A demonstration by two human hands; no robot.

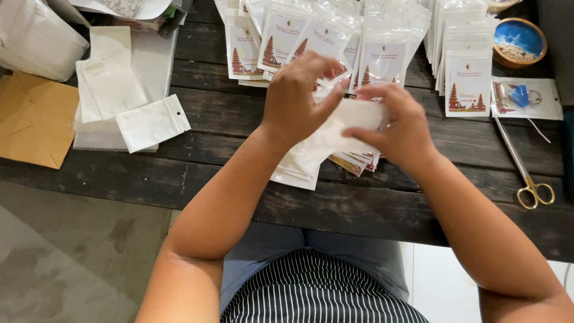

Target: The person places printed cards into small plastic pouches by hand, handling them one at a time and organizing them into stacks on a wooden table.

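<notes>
- So both hands are pinched on one white pouch (353, 116); left hand (293, 98) grips its left end, right hand (397, 125) its right
- more pouches (299, 167) stacked just under the hands; gold scissors (526, 173) off right

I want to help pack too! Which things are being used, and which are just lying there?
In use:
left hand
right hand
white pouch held between both
card stack underneath

Lying about:
scissors
blue bowl
brown envelope
empty pouches
</notes>
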